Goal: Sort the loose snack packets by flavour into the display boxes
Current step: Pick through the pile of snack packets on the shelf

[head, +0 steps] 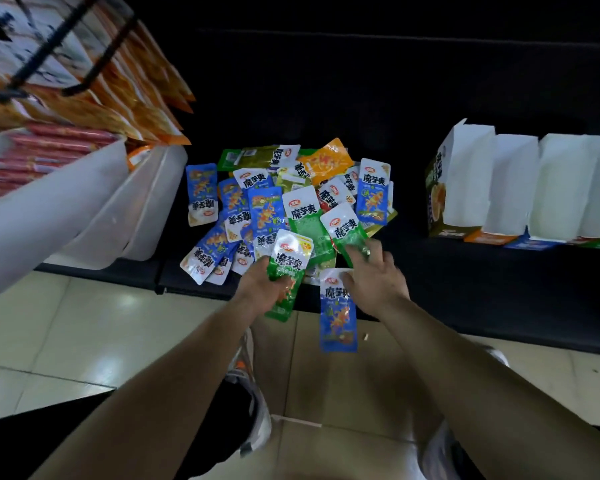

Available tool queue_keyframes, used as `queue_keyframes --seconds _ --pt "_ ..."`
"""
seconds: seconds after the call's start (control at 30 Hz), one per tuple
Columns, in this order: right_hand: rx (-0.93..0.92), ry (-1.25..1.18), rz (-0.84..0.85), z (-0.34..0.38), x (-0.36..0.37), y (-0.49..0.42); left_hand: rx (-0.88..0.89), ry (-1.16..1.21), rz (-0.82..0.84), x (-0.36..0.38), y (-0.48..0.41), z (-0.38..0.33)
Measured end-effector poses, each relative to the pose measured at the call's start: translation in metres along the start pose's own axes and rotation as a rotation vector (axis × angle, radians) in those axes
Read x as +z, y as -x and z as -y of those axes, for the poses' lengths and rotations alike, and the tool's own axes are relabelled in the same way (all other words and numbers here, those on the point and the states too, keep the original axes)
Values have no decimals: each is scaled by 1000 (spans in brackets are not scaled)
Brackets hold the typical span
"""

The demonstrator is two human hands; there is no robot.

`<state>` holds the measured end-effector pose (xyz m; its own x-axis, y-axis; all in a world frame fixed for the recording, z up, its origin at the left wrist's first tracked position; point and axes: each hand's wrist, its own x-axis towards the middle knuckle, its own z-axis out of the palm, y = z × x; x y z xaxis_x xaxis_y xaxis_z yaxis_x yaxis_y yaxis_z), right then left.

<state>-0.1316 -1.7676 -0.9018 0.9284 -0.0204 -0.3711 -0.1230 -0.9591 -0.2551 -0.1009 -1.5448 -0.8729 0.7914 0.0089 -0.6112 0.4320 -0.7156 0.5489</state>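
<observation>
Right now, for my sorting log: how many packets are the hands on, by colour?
Green: 2, the near green packet gripped by the left hand, the far green packet touched by the right hand.
Blue: 1, the blue packet at the right thumb.
Total: 3

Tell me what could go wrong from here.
The blue packet hangs over the shelf edge by the right hand; a nudge may drop it to the floor. The green packet under that hand's fingers lies in an overlapping pile; pulling it may drag neighbours off. The display boxes show mostly white flaps, so a wrong-flavour drop seems possible.
</observation>
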Motion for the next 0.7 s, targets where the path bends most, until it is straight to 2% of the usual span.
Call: queue_keyframes --seconds 0.33,0.7 --pt "23 116 -55 -6 -5 -24 -62 71 -84 20 -4 -3" --pt "119 162 -170 -53 -27 -32 37 94 -70 27 -14 -38"
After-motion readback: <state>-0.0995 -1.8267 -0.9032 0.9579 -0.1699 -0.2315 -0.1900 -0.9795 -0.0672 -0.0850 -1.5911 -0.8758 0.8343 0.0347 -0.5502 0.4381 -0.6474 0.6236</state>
